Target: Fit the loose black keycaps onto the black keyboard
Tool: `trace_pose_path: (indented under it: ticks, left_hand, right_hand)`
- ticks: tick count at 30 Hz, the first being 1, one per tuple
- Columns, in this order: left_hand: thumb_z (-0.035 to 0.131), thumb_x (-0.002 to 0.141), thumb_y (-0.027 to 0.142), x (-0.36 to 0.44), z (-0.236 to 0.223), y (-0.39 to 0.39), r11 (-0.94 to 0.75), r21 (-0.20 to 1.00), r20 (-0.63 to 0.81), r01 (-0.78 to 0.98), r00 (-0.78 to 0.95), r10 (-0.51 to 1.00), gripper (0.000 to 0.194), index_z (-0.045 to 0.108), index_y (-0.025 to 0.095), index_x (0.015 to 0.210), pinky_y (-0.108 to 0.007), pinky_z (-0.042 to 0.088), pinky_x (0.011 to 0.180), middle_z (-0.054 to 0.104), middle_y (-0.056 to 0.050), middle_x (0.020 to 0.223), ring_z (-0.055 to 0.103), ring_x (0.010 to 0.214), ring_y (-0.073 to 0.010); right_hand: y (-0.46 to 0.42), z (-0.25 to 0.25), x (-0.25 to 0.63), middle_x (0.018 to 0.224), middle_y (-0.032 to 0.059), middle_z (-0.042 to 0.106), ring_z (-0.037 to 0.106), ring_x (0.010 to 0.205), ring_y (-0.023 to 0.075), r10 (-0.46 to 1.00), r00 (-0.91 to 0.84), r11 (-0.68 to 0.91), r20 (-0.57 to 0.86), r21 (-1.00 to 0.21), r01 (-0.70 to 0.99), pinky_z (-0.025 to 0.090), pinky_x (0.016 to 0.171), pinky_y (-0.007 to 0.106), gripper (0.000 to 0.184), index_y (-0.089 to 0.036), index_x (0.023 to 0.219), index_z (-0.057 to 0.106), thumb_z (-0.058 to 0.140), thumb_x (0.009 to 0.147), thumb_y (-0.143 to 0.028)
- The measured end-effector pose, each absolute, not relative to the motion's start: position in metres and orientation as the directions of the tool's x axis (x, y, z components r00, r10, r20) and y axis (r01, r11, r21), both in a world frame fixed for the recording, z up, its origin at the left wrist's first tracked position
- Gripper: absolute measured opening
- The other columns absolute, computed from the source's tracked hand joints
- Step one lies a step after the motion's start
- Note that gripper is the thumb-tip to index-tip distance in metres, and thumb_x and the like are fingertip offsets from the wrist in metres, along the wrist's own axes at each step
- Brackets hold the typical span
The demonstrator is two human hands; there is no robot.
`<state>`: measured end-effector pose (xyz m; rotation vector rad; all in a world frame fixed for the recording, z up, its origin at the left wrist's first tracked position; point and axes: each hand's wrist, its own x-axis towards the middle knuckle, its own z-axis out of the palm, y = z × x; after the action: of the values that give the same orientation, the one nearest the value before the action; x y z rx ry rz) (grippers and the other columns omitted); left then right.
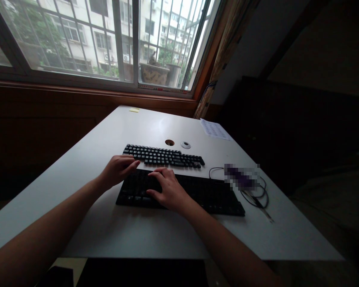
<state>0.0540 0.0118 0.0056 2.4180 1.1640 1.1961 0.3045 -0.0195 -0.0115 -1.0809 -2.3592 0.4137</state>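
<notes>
A long black keyboard point(221, 197) lies across the table, with a few keycaps visible along its lower left edge. Behind it, loose black keycaps point(164, 155) are laid out in rows like a key layout. My left hand point(118, 170) is at the left end of those rows, above the keyboard's upper left corner. Its fingers are curled towards the thumb, and whatever they may hold is hidden. My right hand point(169, 189) rests over the left half of the keyboard, thumb and forefinger apart, its fingertips on or just above the keys area.
The white table point(92, 227) stands below a barred window point(107, 40). A purple blurred item point(242, 178) with a dark cable point(265, 199) lies to the right. Printed paper point(214, 130), a yellow note point(134, 110), a cable hole point(169, 142) and its cover point(186, 145) are farther back.
</notes>
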Motion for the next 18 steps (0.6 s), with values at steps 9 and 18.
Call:
trace_pose_path:
  ticks: [9,18]
  left_hand:
    - [0.052,0.100,0.032,0.0528,0.0077,0.0103,-0.678,0.485,0.601,0.552,0.353,0.717,0.045,0.057,0.016,0.058,-0.024,0.033,0.053,0.049,0.002,0.057,0.044,0.053,-0.0093]
    - [0.052,0.100,0.032,0.0512,0.0071,0.0095,-0.660,0.502,0.600,0.558,0.324,0.731,0.044,0.058,0.016,0.059,-0.025,0.033,0.055,0.050,0.001,0.059,0.045,0.054,-0.0097]
  right_hand:
    - [-0.0247,-0.0068,0.3053,0.131,0.0097,0.054,0.047,0.125,0.0276,0.697,-0.606,0.715,0.384,-0.437,0.546,0.041,0.111,0.048,0.036,-0.026,0.126,0.061,0.069,0.091,-0.033]
    - [-0.0242,-0.0057,0.3048,0.112,0.0077,0.063,0.052,0.111,0.0250,0.574,-0.690,0.818,0.441,-0.343,0.462,0.045,0.102,0.042,0.017,-0.023,0.105,0.069,0.059,0.092,-0.015]
